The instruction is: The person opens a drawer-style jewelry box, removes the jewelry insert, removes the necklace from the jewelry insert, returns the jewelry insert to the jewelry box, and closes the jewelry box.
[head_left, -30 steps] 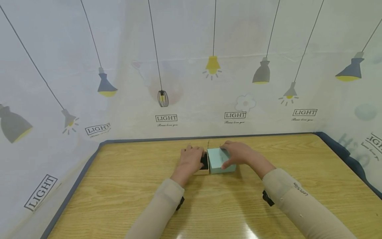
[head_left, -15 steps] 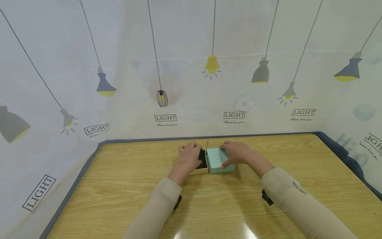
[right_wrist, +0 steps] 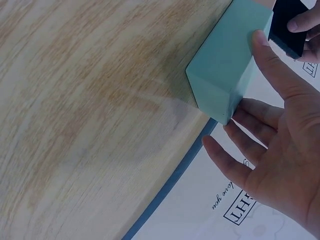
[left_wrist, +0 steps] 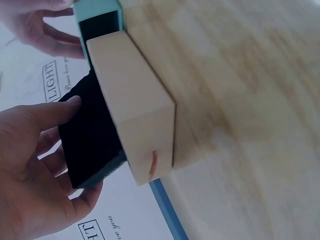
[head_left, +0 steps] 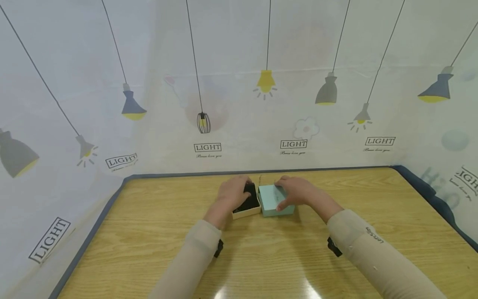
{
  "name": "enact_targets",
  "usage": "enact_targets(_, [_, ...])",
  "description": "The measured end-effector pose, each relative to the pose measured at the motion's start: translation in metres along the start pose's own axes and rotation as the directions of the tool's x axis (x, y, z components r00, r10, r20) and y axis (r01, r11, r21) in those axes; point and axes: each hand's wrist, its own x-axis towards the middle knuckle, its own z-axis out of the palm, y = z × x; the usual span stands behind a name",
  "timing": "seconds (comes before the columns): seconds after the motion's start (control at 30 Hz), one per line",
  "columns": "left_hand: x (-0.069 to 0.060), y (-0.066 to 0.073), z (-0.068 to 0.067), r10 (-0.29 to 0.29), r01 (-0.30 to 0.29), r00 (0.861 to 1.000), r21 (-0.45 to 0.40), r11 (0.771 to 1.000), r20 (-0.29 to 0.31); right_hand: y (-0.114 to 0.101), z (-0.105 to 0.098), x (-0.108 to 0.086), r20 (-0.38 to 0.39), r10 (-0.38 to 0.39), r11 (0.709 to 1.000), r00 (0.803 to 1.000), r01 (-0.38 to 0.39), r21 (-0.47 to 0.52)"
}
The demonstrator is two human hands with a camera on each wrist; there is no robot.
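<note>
My left hand [head_left: 230, 194] pinches a black foam pad [head_left: 249, 199] between thumb and fingers. The left wrist view shows the pad [left_wrist: 90, 130] partly raised out of a cream box [left_wrist: 140, 100], tilted at its opening. To the right of that box [head_left: 246, 213] stands a mint-green box [head_left: 274, 200]. On the green box rests my right hand [head_left: 298, 192], its thumb on the near side of the top and its fingers at the far side. The right wrist view shows the right thumb touching the green box [right_wrist: 220, 65], other fingers spread loosely beside it.
Both boxes stand on a wood-grain table [head_left: 168, 249] toward its far edge, which has a dark blue border. Behind and at the sides hangs a pale cloth [head_left: 239, 104] printed with lamps. A thin dark mark lies on the table behind the boxes.
My left hand has moved slightly left, and the black pad has come up out of the cream box, which now stands slightly turned. The right hand and green box have hardly moved.
</note>
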Motion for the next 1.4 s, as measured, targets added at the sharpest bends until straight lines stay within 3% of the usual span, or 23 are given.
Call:
enact_targets(0.6, [-0.009,-0.006,-0.023,-0.029,0.032,0.999,-0.119,0.992,0.032,0.000,0.000,-0.001,-0.008,-0.003,1.000,1.000,0.003,-0.002])
enact_targets(0.83, [-0.013,-0.007,-0.029,-0.012,0.012,1.000,-0.107,0.994,-0.004,0.000,-0.001,-0.001,-0.008,-0.005,1.000,1.000,0.005,-0.002])
enact_targets(1.4, [-0.021,-0.009,-0.047,-0.042,0.026,0.995,-0.176,0.984,-0.086,-0.001,-0.001,-0.002,-0.004,0.000,1.000,1.000,0.000,0.021])
